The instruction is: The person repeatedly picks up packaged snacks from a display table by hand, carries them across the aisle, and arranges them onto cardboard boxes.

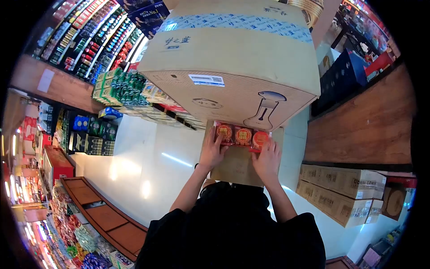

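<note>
A row of three red packs [243, 136] with round gold printing lies just in front of a large cardboard carton. They look like they are in shiny clear wrap, but I cannot make out their contents. My left hand [213, 150] grips the row's left end, its fingers over the top face. At the right end, my right hand [267, 161] holds the packs with fingertips and thumb. Beneath them is a smaller brown cardboard box [237, 168]. The large carton [224, 94] carries blue patterned tape and a white label.
Stacked cartons [340, 193] stand on the floor at right, below a wooden counter [363, 125]. Shelves of cans and bottles [89, 40] line the upper left. Green-topped packs [121, 87] are piled left of the carton. A low wooden display [98, 210] curves along the lower left.
</note>
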### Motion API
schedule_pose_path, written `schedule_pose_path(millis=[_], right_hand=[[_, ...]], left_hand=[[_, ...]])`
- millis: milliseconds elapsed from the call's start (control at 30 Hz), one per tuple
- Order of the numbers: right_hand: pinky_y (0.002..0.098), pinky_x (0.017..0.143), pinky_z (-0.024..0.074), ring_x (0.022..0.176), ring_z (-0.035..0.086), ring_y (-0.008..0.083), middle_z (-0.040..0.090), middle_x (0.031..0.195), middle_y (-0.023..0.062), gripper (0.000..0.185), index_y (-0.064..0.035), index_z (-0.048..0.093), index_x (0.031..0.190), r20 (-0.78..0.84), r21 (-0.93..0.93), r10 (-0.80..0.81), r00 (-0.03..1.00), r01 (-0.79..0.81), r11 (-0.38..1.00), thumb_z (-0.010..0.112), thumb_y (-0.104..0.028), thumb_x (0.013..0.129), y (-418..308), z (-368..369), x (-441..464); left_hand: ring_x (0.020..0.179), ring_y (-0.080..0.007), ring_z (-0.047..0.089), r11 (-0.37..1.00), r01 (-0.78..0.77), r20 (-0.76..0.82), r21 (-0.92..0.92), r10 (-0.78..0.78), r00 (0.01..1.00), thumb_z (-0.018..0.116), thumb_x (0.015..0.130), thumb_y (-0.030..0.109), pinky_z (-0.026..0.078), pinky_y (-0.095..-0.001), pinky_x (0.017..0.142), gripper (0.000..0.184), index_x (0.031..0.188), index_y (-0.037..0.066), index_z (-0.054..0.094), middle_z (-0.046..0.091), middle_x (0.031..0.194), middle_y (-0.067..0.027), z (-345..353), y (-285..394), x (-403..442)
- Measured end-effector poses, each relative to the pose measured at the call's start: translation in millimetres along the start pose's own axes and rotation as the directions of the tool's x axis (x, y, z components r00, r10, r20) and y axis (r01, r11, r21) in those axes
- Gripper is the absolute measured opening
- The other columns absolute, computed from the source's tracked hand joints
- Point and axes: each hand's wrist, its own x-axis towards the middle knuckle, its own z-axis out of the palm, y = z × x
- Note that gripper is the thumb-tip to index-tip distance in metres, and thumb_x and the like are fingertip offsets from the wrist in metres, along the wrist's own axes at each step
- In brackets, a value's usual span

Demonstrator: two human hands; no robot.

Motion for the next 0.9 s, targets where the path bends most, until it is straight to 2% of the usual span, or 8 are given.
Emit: schedule_pose_path(millis=[100,233,300,500,600,700,800,900], right_hand=[[0.0518,0.102,0.0355,0.125,0.042,0.0381,0.045,0.134,0.0202,0.058,0.0002,0.053,0.123,-0.044,0.050,-0.136,0.990,0.138,0.989,0.073,-0.026,0.076,-7.9,4.6,4.7],[0.0526,0.104,0.0333,0.125,0.042,0.0361,0.045,0.137,0.0157,0.052,-0.0058,0.058,0.122,-0.112,0.128,-0.396,0.911,0.408,0.904,0.073,-0.021,0.075,-11.5,25.6,20.4],[0.0532,0.105,0.0329,0.127,0.041,0.0364,0.045,0.138,0.0138,0.051,-0.0065,0.058,0.123,-0.079,0.085,-0.398,0.914,0.404,0.911,0.072,-0.020,0.076,-14.1,29.0,21.8],[0.0555,0.108,0.0303,0.132,0.038,0.0381,0.045,0.142,0.0113,0.045,-0.0079,0.059,0.123,-0.064,0.070,-0.418,0.906,0.422,0.904,0.069,-0.019,0.081,-12.1,46.0,17.1],[0.0564,0.109,0.0292,0.133,0.037,0.0386,0.045,0.143,0.0103,0.041,-0.0086,0.061,0.121,-0.093,0.091,-0.416,0.904,0.424,0.901,0.068,-0.020,0.082,-12.1,48.1,14.7],[0.0571,0.110,0.0284,0.134,0.036,0.0388,0.045,0.143,0.0101,0.039,-0.0086,0.062,0.119,-0.111,0.097,-0.411,0.905,0.422,0.902,0.068,-0.021,0.083,-13.4,54.1,14.8],[0.0577,0.108,0.0299,0.134,0.036,0.0396,0.044,0.144,0.0109,0.039,-0.0095,0.062,0.120,-0.132,0.083,-0.408,0.904,0.420,0.904,0.068,-0.021,0.083,-15.5,59.0,14.4],[0.0578,0.108,0.0305,0.133,0.036,0.0400,0.043,0.144,0.0113,0.040,-0.0087,0.062,0.120,-0.148,0.078,-0.393,0.908,0.407,0.910,0.068,-0.022,0.082,-19.5,60.8,13.5]], left_hand=[[0.131,-0.0432,0.041,0.984,0.111,0.113,-0.142,-0.095,0.989,0.063,0.089,0.015,0.038,-0.0485,0.107,0.048,0.134,0.008,0.050,0.040,0.142,-0.0277,-4.2,2.2,1.8],[0.127,-0.0431,0.045,0.998,-0.017,0.064,0.054,0.014,0.998,0.060,0.088,0.013,0.040,-0.0484,0.104,0.045,0.132,0.012,0.053,0.042,0.142,-0.0269,-3.0,-10.7,4.4],[0.125,-0.0426,0.048,0.977,-0.137,0.018,0.165,0.136,0.991,0.060,0.085,0.011,0.042,-0.0481,0.103,0.046,0.131,0.014,0.055,0.042,0.142,-0.0266,-2.3,-16.2,4.8],[0.119,-0.0407,0.054,0.998,-0.030,0.043,0.057,0.028,0.999,0.062,0.077,0.006,0.046,-0.0456,0.099,0.052,0.128,0.015,0.058,0.043,0.143,-0.0250,3.7,-25.6,-9.7],[0.119,-0.0415,0.054,1.000,-0.018,0.020,0.023,0.018,1.000,0.061,0.079,0.004,0.047,-0.0453,0.098,0.049,0.127,0.013,0.059,0.042,0.143,-0.0250,4.9,-25.5,-15.3],[0.120,-0.0426,0.053,0.998,0.044,0.009,-0.044,-0.043,0.999,0.062,0.082,0.008,0.047,-0.0462,0.099,0.044,0.126,0.010,0.060,0.041,0.143,-0.0261,-1.7,-13.1,-19.0],[0.120,-0.0432,0.052,1.000,-0.002,-0.034,0.021,0.003,0.999,0.064,0.086,0.016,0.047,-0.0463,0.099,0.043,0.127,0.008,0.058,0.040,0.143,-0.0271,0.7,-12.7,-21.2],[0.123,-0.0443,0.049,0.999,0.037,-0.014,-0.016,-0.037,0.999,0.065,0.086,0.021,0.045,-0.0468,0.101,0.047,0.131,0.008,0.055,0.038,0.144,-0.0277,-1.3,-8.3,-22.8]])
